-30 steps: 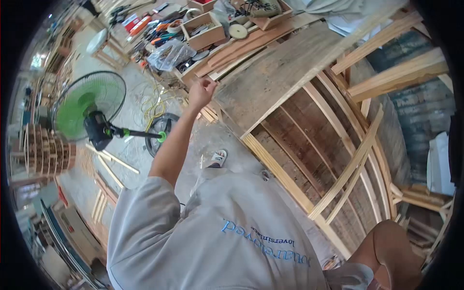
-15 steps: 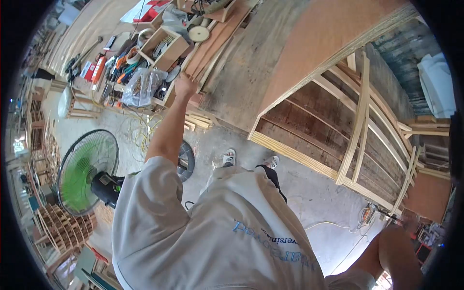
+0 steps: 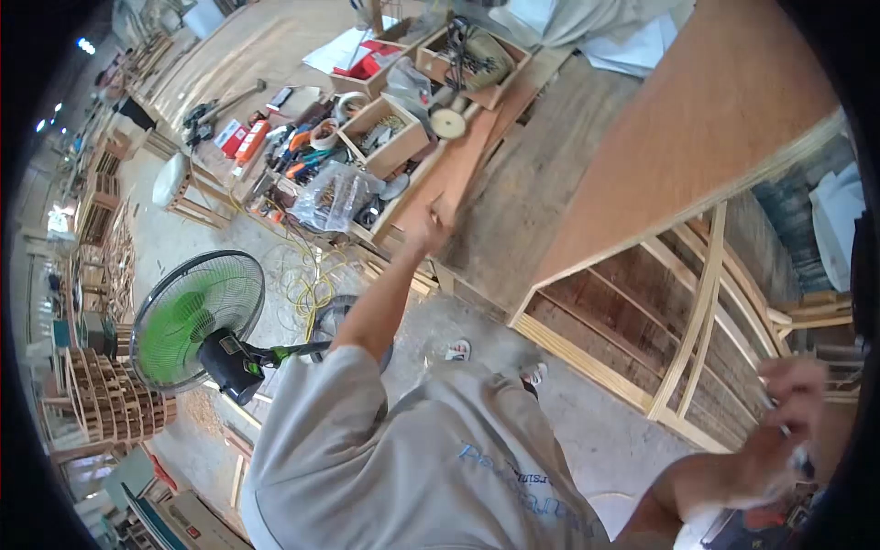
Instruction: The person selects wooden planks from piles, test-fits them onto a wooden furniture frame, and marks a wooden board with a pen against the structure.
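Wooden workbench (image 3: 545, 160), worn and stained, in a cluttered workshop; concrete floor (image 3: 587, 440), green fan (image 3: 197, 316) at left, white-topped stool (image 3: 170, 181) beyond it. Slatted wooden frame (image 3: 582, 362) at right, smooth plywood panel (image 3: 678, 137) over it. Reddish-brown board (image 3: 467, 160) lies flat on the bench, just beside the open box of metal bits (image 3: 385, 137) and the clear plastic bag (image 3: 335, 195). Long axis runs diagonally: near end by the left hand (image 3: 429, 229), far end up and right, away from the person, past a pale round disc (image 3: 448, 123). Left hand is narrow, fingers curled, over the board's near end; can't tell if it grips. Right hand (image 3: 790, 412) is raised at far right, fingers bent, blurred; contents unclear. Vs 0.5 s ago: right hand has come into view, left hand sits further over the board.
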